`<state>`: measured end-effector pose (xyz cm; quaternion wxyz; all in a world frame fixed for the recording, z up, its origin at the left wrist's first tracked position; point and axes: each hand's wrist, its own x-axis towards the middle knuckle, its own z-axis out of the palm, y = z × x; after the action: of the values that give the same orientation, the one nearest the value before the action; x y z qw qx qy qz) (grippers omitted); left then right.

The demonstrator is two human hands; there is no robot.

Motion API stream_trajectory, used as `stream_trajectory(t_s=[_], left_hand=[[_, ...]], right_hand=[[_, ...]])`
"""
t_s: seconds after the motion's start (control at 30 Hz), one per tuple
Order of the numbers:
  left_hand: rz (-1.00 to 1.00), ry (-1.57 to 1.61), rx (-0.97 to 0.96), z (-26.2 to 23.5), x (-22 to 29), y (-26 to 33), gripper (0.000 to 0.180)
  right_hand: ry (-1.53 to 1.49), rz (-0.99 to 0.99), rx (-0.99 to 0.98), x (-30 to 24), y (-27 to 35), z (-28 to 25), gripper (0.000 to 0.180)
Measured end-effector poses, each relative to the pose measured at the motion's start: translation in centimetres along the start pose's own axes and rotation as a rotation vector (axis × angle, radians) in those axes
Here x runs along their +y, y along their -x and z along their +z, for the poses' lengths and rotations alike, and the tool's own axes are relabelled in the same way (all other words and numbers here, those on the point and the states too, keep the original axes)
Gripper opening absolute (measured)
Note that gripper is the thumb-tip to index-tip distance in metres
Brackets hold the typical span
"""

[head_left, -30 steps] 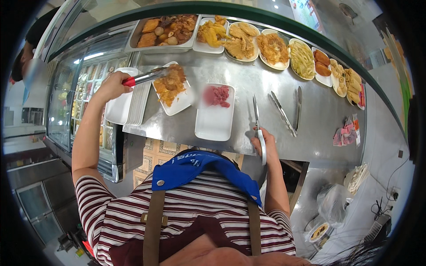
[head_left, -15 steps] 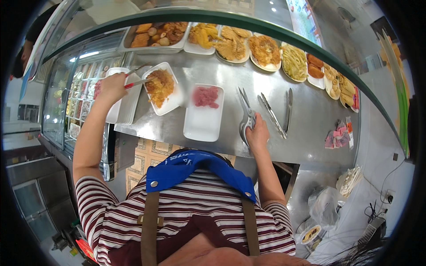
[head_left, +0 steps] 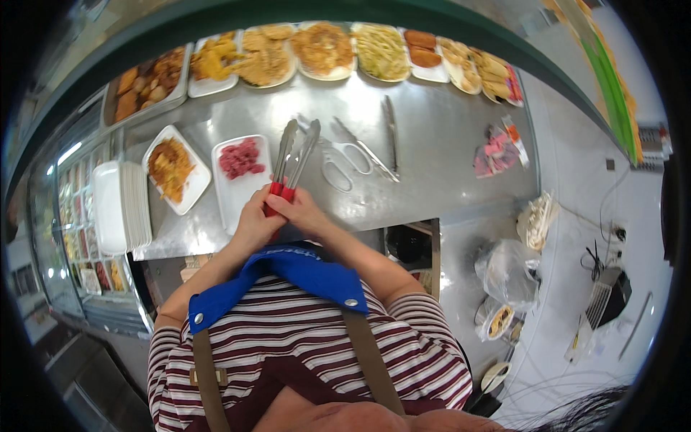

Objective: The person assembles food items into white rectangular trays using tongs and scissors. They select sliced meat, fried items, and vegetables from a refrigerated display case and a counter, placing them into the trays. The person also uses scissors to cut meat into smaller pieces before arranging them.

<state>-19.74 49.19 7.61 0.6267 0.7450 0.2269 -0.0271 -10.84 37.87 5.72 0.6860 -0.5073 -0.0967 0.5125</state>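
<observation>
Head view, tongs [head_left: 284, 153] jutting forward, left hand [head_left: 255, 219] and right hand [head_left: 305, 214] at handles [head_left: 289, 194]

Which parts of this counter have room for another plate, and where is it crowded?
A broad bare patch lies between the metal tongs and the pink cloth. A narrower strip separates the food plates from the meat tray. Crowded: around the scissors, red-handled tongs, left hand and right hand.

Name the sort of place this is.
Likely a food stall or deli: prepared foods line a metal counter, white trays stand stacked at left, and red-handled tongs are held.
</observation>
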Motion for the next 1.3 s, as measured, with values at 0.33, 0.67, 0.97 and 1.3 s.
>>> stream_trajectory(t_s=[0.33, 0.67, 0.97, 1.3], left_hand=[[0.033, -0.614, 0.626, -4.8, -5.7, 2.5, 0.042], [-0.018, -0.641, 0.549, -8.7, -13.7, -0.2, 0.018], [0.046, -0.293, 0.722, -8.1, -12.9, 2.0, 0.008], [0.041, 0.132, 0.845, -11.9, -13.6, 16.9, 0.009]], right_hand=[[1.008, -0.097, 1.255, -8.4, 5.1, -19.2, 0.05], [1.476, -0.421, 0.754, -8.3, 3.9, -20.2, 0.04], [1.52, -0.476, 0.717, -4.9, 0.7, -20.8, 0.019], [0.588, -0.477, 0.776, -4.3, 3.5, -20.5, 0.007]])
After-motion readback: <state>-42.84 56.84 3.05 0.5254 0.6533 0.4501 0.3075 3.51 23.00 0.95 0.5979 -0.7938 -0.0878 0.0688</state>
